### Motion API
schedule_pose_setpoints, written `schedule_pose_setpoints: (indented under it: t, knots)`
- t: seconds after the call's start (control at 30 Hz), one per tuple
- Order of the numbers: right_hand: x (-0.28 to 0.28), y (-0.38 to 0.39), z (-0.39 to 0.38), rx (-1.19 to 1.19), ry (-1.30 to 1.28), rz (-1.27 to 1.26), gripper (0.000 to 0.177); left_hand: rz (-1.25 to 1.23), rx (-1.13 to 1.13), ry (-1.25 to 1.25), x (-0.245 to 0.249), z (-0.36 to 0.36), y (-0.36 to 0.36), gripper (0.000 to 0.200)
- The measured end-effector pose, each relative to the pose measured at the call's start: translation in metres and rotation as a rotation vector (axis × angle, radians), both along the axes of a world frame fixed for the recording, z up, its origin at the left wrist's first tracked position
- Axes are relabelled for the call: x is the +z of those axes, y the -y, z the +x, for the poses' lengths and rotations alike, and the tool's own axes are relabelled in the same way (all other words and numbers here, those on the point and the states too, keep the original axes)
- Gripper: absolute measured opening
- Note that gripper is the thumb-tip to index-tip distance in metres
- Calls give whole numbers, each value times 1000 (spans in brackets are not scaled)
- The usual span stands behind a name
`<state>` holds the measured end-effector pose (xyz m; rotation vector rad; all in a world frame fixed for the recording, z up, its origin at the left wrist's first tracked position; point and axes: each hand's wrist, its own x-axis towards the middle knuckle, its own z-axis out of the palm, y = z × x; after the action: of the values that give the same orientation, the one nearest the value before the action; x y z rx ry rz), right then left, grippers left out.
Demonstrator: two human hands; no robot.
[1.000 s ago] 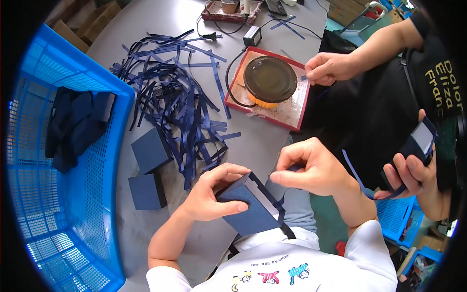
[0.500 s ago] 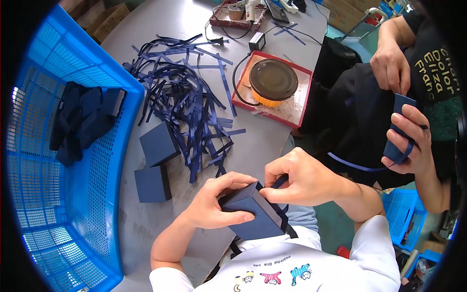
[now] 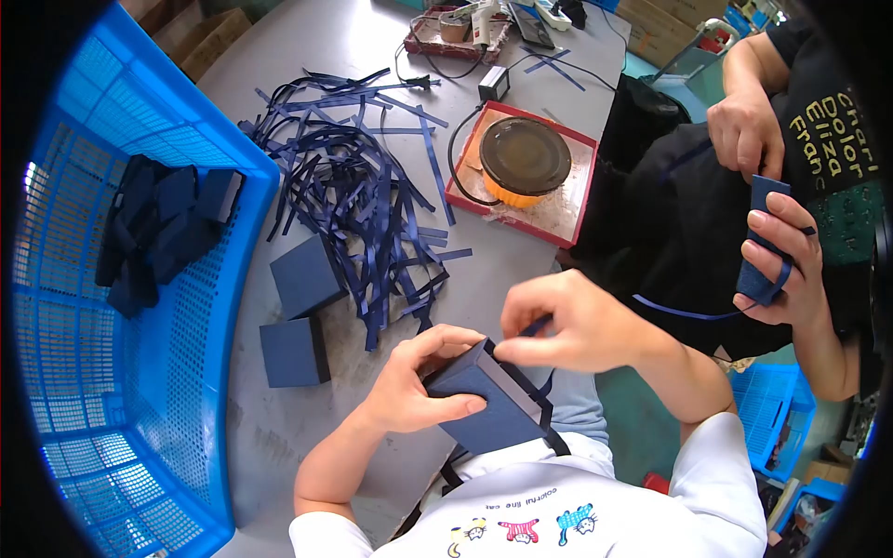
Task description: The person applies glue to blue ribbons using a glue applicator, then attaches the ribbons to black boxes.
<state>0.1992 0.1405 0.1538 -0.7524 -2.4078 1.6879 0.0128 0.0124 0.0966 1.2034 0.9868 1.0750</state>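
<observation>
My left hand is wrapped round a dark blue box, thumb on its broad face, fingers at the far edge. The box is tilted above my lap. Beside its upper right corner, my right hand pinches a dark blue ribbon, part of it hidden by the fingers. Ribbon also runs along the box's right side. On the table, two more blue boxes lie left of my left hand. Loose blue ribbons form a tangled heap beyond them.
A blue crate holding several dark boxes stands at left. A round pot sits in a red tray. At right, a co-worker's hands hold a small blue box with ribbon. A glue gun lies at the back.
My right hand has risen slightly and shifted a little left, with the ribbon in its fingers. The box in my left hand has turned slightly.
</observation>
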Motion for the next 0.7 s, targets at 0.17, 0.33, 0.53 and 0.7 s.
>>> schedule_pose_setpoints:
  t: [0.17,0.33,0.53,0.7]
  knots:
    - [-8,-9,6,-294,-305,73,14,-32,43,180,-9,-5,0,56]
    - [-13,-2,16,-463,-455,-19,15,-75,89,281,-15,-7,4,56]
    - [-14,26,27,-110,-317,445,38,19,397,266,-25,0,13,49]
    - [-45,44,20,24,-257,777,63,86,417,179,-31,5,21,51]
